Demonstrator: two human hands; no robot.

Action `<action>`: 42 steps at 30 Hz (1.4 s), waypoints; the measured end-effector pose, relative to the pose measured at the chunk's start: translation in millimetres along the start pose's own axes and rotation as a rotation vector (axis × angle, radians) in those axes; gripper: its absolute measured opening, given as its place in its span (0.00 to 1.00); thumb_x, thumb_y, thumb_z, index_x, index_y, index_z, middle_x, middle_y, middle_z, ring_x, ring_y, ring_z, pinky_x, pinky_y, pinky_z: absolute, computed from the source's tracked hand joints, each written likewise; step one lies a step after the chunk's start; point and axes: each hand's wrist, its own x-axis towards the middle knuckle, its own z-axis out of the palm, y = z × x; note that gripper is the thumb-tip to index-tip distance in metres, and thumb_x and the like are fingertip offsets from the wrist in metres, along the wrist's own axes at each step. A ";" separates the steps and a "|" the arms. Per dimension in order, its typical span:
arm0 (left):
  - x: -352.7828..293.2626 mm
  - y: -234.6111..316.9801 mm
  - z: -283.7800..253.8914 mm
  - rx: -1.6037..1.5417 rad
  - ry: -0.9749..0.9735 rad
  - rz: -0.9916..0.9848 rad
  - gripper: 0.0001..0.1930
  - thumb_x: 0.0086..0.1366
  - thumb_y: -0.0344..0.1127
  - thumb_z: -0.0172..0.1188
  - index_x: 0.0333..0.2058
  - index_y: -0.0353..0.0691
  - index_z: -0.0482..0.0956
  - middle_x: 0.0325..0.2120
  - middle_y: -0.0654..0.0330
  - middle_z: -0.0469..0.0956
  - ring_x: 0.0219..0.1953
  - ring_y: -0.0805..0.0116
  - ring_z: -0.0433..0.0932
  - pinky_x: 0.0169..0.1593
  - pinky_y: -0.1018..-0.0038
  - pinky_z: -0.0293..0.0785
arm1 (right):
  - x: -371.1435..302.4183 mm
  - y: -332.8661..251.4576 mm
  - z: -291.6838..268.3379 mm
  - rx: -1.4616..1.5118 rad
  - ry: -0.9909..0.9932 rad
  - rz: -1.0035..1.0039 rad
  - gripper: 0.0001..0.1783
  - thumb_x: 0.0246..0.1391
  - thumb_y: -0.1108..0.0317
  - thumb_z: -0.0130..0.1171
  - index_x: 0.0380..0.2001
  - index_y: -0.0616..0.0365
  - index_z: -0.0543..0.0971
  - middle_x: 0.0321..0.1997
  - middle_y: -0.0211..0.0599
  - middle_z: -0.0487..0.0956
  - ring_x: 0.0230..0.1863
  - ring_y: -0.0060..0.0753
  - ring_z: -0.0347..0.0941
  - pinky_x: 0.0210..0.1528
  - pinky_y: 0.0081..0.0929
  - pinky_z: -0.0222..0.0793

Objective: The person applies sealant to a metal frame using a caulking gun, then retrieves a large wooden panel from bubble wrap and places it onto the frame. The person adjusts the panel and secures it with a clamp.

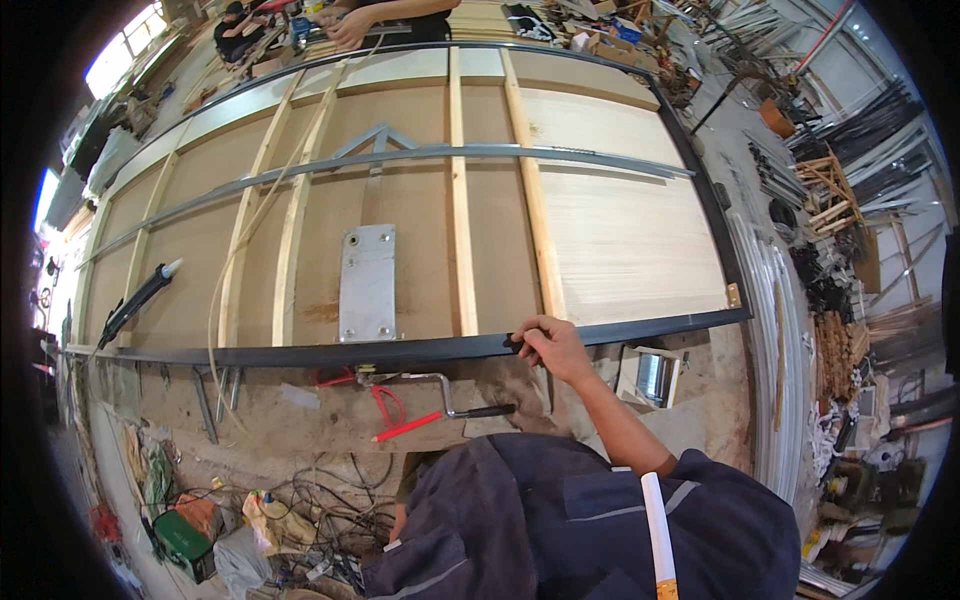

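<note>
Slats and plate inside dark frame, right hand at its edge

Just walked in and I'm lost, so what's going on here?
The person's right hand is at the black near edge of a wood-ribbed panel, fingers curled; whether they grip is unclear. The left hand is out of view. A caulking gun lies on the panel, and a co-worker is across it.

Dark navy work jacket, grey stripes, chest pocket

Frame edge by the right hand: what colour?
The frame edge is black, seen best in the head view.
</note>
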 end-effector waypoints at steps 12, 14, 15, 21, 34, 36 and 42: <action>-4.3 146.9 -131.9 -0.611 0.554 -0.028 0.10 0.72 0.29 0.54 0.47 0.29 0.75 0.33 0.52 0.84 0.38 0.66 0.84 0.42 0.72 0.77 | -0.6 0.6 3.0 -0.043 0.033 -0.033 0.10 0.63 0.71 0.53 0.41 0.64 0.81 0.35 0.35 0.84 0.26 0.19 0.77 0.25 0.20 0.74; 7.3 209.1 -160.1 -0.625 0.507 0.054 0.09 0.72 0.29 0.55 0.45 0.30 0.76 0.33 0.54 0.83 0.38 0.70 0.83 0.42 0.74 0.76 | 1.6 4.6 -0.3 -0.056 0.022 -0.035 0.10 0.63 0.71 0.52 0.41 0.65 0.81 0.36 0.37 0.84 0.28 0.19 0.77 0.24 0.20 0.74; 12.5 237.5 -170.2 -0.621 0.478 0.104 0.08 0.71 0.29 0.55 0.45 0.31 0.76 0.33 0.54 0.83 0.37 0.71 0.82 0.42 0.75 0.76 | 1.3 5.4 -2.9 -0.061 0.026 -0.044 0.10 0.63 0.72 0.52 0.41 0.65 0.81 0.37 0.37 0.84 0.28 0.19 0.77 0.24 0.20 0.74; 31.0 356.8 -194.7 -0.616 0.347 0.674 0.13 0.63 0.23 0.62 0.47 0.35 0.77 0.33 0.58 0.79 0.32 0.69 0.79 0.36 0.74 0.74 | -0.6 9.8 -3.3 -0.041 0.031 -0.076 0.09 0.64 0.72 0.52 0.40 0.64 0.80 0.37 0.37 0.84 0.28 0.20 0.77 0.26 0.20 0.73; 5.5 459.8 -204.9 -0.631 0.406 1.366 0.07 0.58 0.25 0.64 0.35 0.34 0.76 0.23 0.58 0.77 0.19 0.63 0.76 0.24 0.73 0.72 | 4.8 19.1 -4.3 -0.035 0.024 -0.065 0.08 0.63 0.73 0.52 0.39 0.63 0.80 0.35 0.36 0.84 0.27 0.19 0.76 0.25 0.19 0.73; 2.5 462.2 -208.4 -0.635 0.390 1.376 0.07 0.58 0.23 0.63 0.35 0.32 0.75 0.22 0.58 0.77 0.18 0.64 0.76 0.23 0.73 0.71 | 3.0 14.6 -1.0 -0.097 0.035 -0.038 0.09 0.63 0.73 0.52 0.40 0.64 0.80 0.36 0.37 0.84 0.27 0.19 0.76 0.25 0.19 0.73; -2.0 467.9 -210.4 -0.705 0.384 1.366 0.08 0.54 0.19 0.62 0.34 0.31 0.76 0.20 0.59 0.75 0.17 0.65 0.74 0.22 0.74 0.70 | 5.2 21.5 -5.4 -0.040 0.053 -0.068 0.09 0.63 0.73 0.52 0.41 0.65 0.80 0.37 0.37 0.84 0.28 0.20 0.77 0.26 0.19 0.73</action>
